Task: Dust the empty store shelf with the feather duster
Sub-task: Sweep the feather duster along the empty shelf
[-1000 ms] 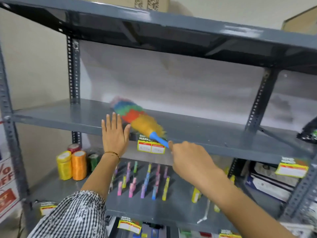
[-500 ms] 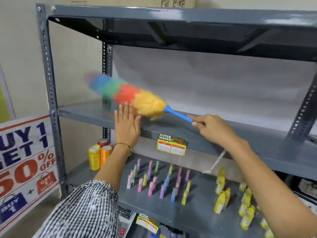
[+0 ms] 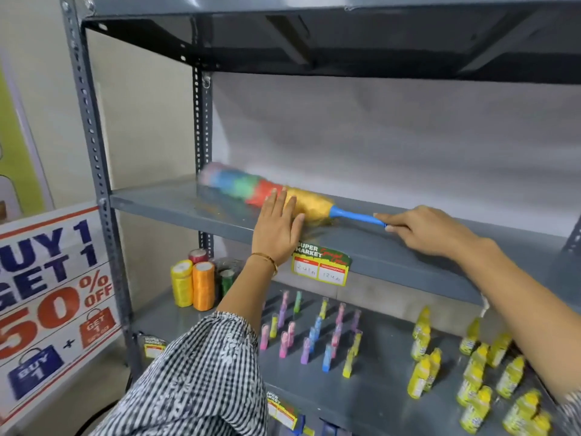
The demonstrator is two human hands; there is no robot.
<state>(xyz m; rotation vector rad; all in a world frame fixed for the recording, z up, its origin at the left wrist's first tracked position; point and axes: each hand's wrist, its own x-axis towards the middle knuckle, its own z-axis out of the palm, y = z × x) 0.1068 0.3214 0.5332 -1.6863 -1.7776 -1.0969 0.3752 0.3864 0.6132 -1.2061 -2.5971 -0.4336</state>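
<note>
A rainbow feather duster (image 3: 251, 187) with a blue handle lies low across the empty grey metal shelf (image 3: 188, 209), its blurred pink tip near the back left upright. My right hand (image 3: 424, 229) grips the end of the blue handle, fingers closed around it. My left hand (image 3: 276, 229) rests flat on the shelf's front part, fingers together and pointing up, covering part of the duster's yellow and red section. A gold bangle sits on that wrist.
A price label (image 3: 320, 262) hangs on the shelf's front edge. The shelf below holds thread spools (image 3: 193, 286), small coloured tubes (image 3: 311, 333) and yellow bottles (image 3: 471, 379). A sale sign (image 3: 53, 297) leans at the left. Another dark shelf (image 3: 314, 36) hangs overhead.
The duster has come down from a raised tilt onto the shelf surface and now reaches toward the back left corner. My left hand stays flat on the shelf front.
</note>
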